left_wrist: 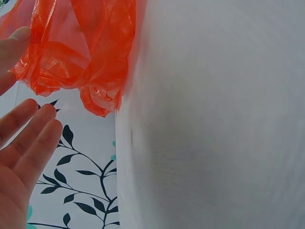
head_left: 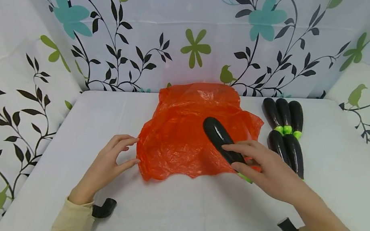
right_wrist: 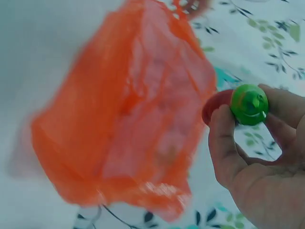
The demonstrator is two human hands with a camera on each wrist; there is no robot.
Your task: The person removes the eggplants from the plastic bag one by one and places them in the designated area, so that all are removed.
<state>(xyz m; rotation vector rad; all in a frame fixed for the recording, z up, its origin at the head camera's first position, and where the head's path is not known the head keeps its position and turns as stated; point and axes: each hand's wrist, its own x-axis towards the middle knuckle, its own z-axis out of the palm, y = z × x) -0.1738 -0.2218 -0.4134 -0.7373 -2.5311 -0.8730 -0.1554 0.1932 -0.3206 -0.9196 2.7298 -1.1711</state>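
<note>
An orange-red plastic bag [head_left: 181, 139] lies crumpled and spread on the white table. My left hand [head_left: 107, 163] is at its left edge, the thumb and forefinger tips touching the plastic some distance apart. In the left wrist view the other fingers [left_wrist: 35, 148] of that hand stand straight. My right hand [head_left: 267, 170] grips a glossy dark eggplant [head_left: 218, 133] near its green stem end, thumb on one side and fingers on the other. The eggplant slants over the right part of the bag; whether it touches the plastic I cannot tell. Its green cap [right_wrist: 250, 105] faces the right wrist camera.
Several more eggplants [head_left: 286, 124] lie in two rows on the table, right of the bag. A white cloth with leaf and flower print [head_left: 196, 48] hangs behind the table [head_left: 167, 219] and on both sides. A black device [head_left: 105, 208] is at each wrist.
</note>
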